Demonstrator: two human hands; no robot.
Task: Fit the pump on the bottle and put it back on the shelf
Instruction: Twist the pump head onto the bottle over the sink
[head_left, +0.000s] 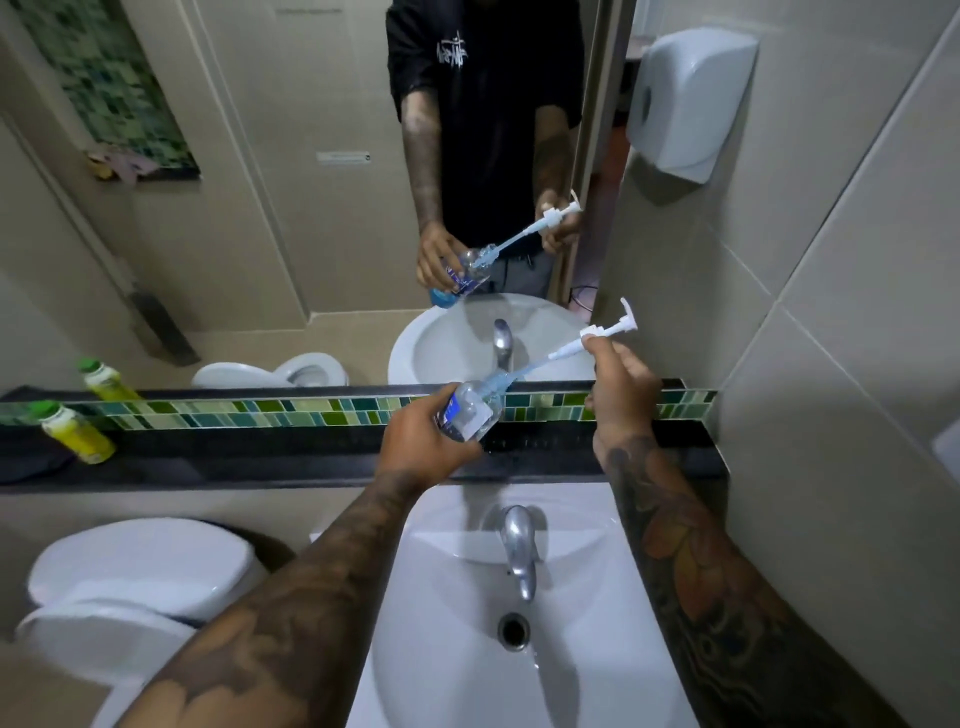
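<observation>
My left hand (423, 439) grips a clear plastic bottle (475, 415) with a blue label, tilted with its mouth toward the upper right, above the dark shelf (311, 457). My right hand (621, 387) pinches the white pump (608, 330) just below its head. The pump's long tube slants down to the left, and its tip sits at or just inside the bottle's mouth. The pump collar is well clear of the bottle neck. The mirror (311, 182) repeats both hands, bottle and pump.
A white sink (452, 597) with a chrome tap (519, 548) lies below my arms. A yellow bottle with a green cap (78, 434) lies on the shelf's left end. A toilet (130, 592) is at lower left, a white wall dispenser (691, 98) at upper right.
</observation>
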